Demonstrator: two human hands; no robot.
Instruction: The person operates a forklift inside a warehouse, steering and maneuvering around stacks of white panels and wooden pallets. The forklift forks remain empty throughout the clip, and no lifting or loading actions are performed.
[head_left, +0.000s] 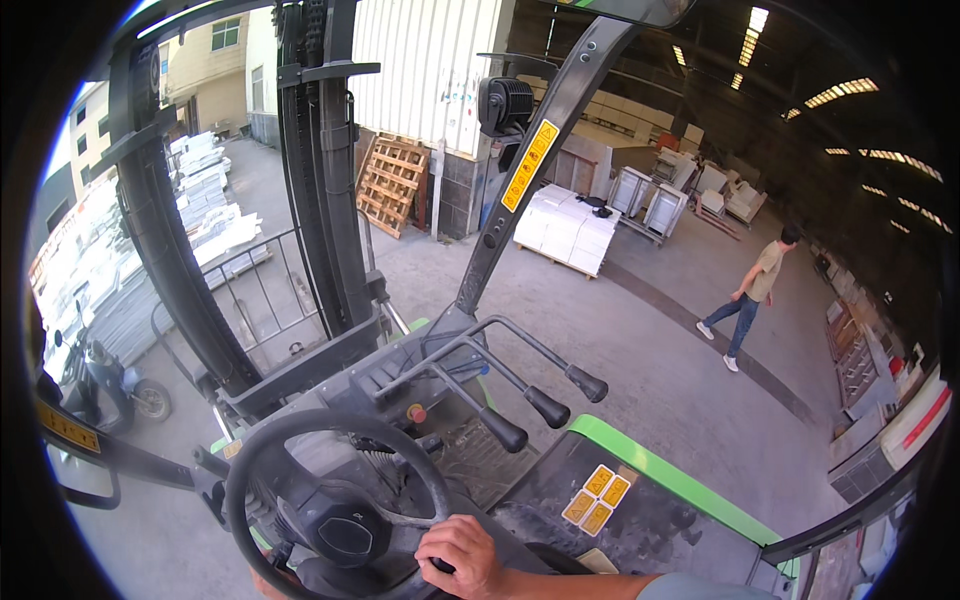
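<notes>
At the lower right of the steering wheel (338, 424) of a forklift, my right hand (462, 556) is closed round its rim, with a dark part, perhaps a knob, showing under the fingers. Only a sliver of my left hand (270, 578) appears behind the wheel's lower left, near a short black lever (282, 553). The wheel hides its fingers, so its grip cannot be made out. Beyond the wheel, three bent levers with black knobs (548, 407) rise from the dashboard, untouched. A red button (416, 412) sits on the dashboard.
Ahead stands the dark mast (335, 190), with a pallet (392, 188) leaning on a wall beyond. White stacked slabs (205, 190) and a parked scooter (110, 385) are at left. A wrapped white stack (568, 228) stands by the warehouse entrance. A person (752, 290) walks at right.
</notes>
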